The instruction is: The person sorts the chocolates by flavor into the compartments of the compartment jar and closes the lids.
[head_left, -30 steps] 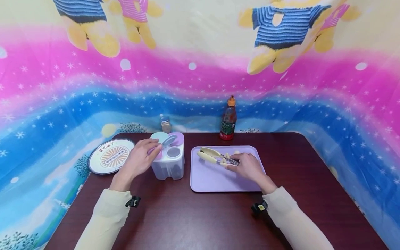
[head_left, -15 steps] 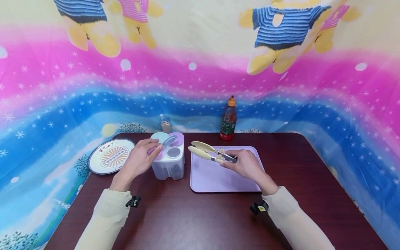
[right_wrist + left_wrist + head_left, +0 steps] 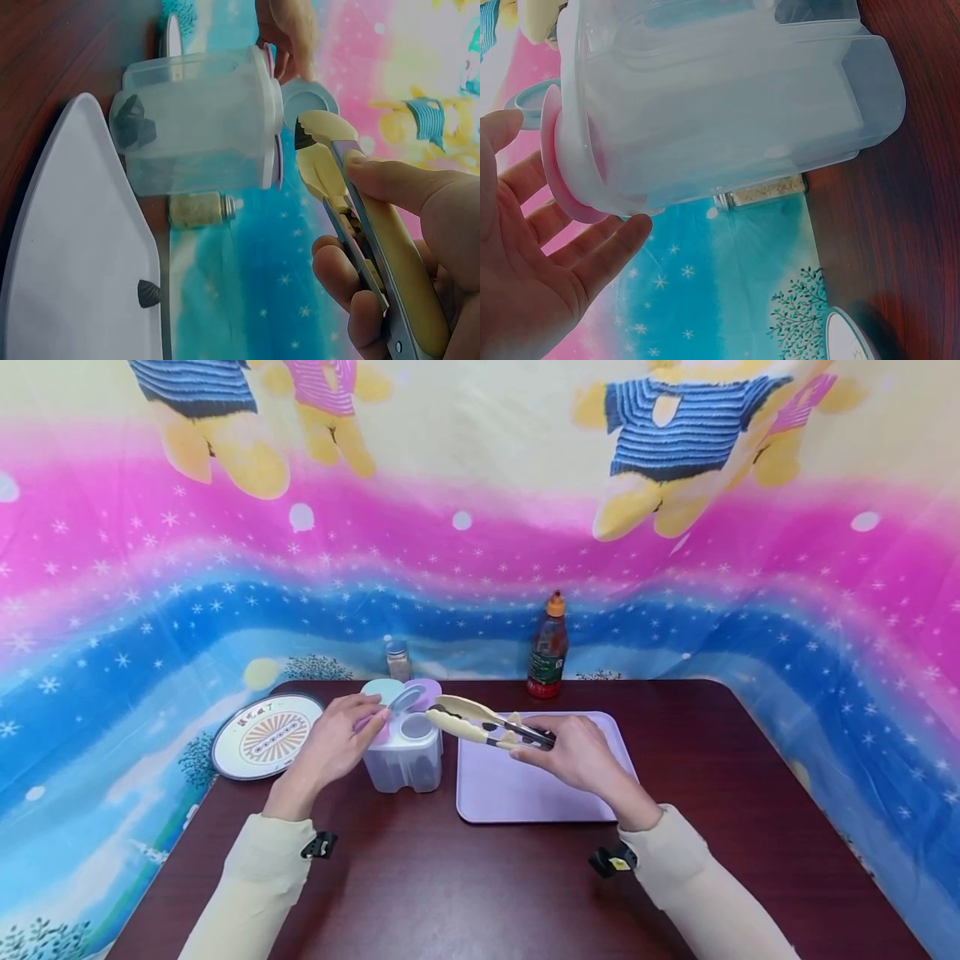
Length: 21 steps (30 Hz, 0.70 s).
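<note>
My right hand (image 3: 577,752) grips a pair of food tongs (image 3: 463,707) with cream tips and metal arms. A small dark piece (image 3: 303,137) sits between the tong tips, which are beside the open round compartment of a clear seasoning box (image 3: 405,768). With straight fingers, my left hand (image 3: 341,731) touches the box's top around its pink lid (image 3: 555,169); the thumb rests against a raised grey-blue lid (image 3: 311,105). Dark pieces (image 3: 133,124) show through the box wall. Another dark ridged piece (image 3: 149,293) lies on the lilac tray (image 3: 525,793).
A patterned plate (image 3: 266,739) lies left of the box. Behind the box stands a small glass shaker (image 3: 398,662). A sauce bottle (image 3: 547,656) with an orange cap is behind the tray. A printed cloth surrounds the dark wooden table (image 3: 450,885).
My right hand has lifted the tongs from over the tray and moved them left, to the open compartment. My left hand keeps its place at the lids.
</note>
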{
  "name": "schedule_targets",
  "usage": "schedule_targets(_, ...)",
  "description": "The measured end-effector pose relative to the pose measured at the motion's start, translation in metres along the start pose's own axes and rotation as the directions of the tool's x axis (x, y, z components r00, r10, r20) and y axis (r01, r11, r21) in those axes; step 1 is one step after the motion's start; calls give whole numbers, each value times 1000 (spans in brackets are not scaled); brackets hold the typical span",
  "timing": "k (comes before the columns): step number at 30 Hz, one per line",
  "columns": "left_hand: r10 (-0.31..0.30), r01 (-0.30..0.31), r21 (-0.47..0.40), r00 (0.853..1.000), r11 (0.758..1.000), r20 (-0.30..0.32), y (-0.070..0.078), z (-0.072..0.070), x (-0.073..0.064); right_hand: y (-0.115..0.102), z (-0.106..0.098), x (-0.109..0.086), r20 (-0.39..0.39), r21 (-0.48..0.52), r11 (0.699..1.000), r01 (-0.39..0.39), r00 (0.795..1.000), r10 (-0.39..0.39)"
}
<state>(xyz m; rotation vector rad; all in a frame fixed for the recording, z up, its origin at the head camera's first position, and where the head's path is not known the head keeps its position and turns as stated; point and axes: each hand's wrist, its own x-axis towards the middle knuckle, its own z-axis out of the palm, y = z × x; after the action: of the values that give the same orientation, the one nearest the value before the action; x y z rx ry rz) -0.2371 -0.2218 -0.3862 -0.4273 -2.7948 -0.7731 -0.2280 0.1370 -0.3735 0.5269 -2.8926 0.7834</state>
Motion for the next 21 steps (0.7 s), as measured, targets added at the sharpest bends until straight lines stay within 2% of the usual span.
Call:
schedule_targets(9,1,-1,2,1000,1000,-3,0,1,0,-13,4,5,0,-13,999,42,999,-42)
schedule_targets(21,10,-10,5,1000,1000,-4,0,1,0,-14,10,9,29,-16,999,48,998,-47)
